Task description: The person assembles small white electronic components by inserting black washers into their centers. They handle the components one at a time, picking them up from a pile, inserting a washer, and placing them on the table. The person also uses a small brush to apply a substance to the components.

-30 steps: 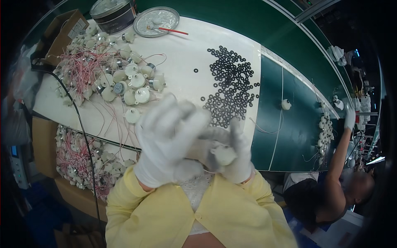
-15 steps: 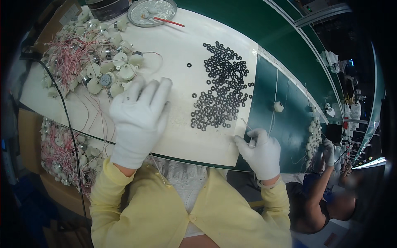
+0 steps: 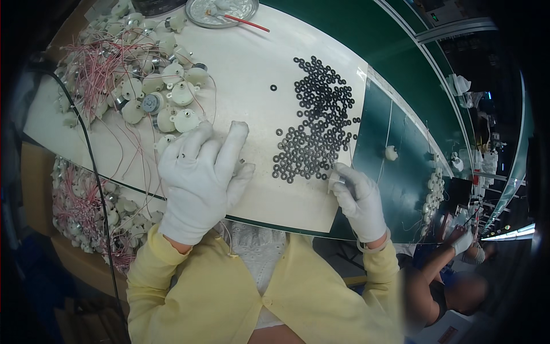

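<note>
Operating from a distance, I look past the yellow cardigan point(image 3: 266, 300) to the near part of the white table point(image 3: 286, 209). My left hand point(image 3: 200, 178) spreads its fingers, the thumb apart; its palm is hidden, so I cannot tell whether it grasps something. My right hand point(image 3: 361, 200) pinches a small silvery piece point(image 3: 334, 180) between thumb and fingers, just beside the black rings point(image 3: 318, 109). To the left, below the table edge, a cardboard box point(image 3: 39, 186) is filled with small motors point(image 3: 117, 218) and pink wires point(image 3: 74, 189). On the table, the heap of pale motors point(image 3: 182, 93) lies at the left, its nearest pieces just beyond my left hand. The rings lie across the right part, and one ring point(image 3: 273, 88) rests apart, left of them. On the green surface point(image 3: 409, 172) at right, one motor point(image 3: 391, 152) lies well apart from a row of others point(image 3: 433, 195). At the far side, a red stick point(image 3: 249, 24) rests on the rim of a round metal dish point(image 3: 215, 25).
</note>
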Tool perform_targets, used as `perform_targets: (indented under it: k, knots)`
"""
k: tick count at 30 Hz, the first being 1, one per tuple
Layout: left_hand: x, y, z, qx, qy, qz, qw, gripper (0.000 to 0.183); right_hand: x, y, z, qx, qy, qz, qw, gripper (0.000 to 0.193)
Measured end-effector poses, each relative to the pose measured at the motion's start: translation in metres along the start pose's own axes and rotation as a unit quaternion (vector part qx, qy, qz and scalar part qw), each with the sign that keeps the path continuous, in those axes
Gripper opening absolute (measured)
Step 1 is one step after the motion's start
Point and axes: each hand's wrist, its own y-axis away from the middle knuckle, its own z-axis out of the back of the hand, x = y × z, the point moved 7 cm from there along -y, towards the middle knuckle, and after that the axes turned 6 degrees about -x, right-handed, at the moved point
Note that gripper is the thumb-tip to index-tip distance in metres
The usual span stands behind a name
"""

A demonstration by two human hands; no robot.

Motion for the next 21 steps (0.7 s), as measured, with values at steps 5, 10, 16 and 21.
perform_targets:
  k: [5, 10, 16, 21]
  knots:
    - [-0.002, 0.004, 0.003, -0.025, 0.020, -0.021, 0.999, 0.062, 0.004, -0.003, 0.001, -0.006, 0.117, 0.074, 0.990, 0.041]
    - [0.000, 0.008, 0.002, -0.053, 0.028, -0.020, 0.998, 0.066, 0.026, -0.008, 0.000, 0.006, 0.278, 0.137, 0.951, 0.044]
    - [0.000, 0.002, 0.001, -0.026, 0.015, -0.004, 1.000, 0.069, 0.022, -0.008, 0.000, 0.005, 0.264, 0.106, 0.959, 0.041]
    - [-0.003, -0.001, 0.000, -0.027, 0.017, 0.008, 0.999, 0.063, 0.015, -0.003, -0.003, -0.035, 0.215, 0.067, 0.974, 0.037]
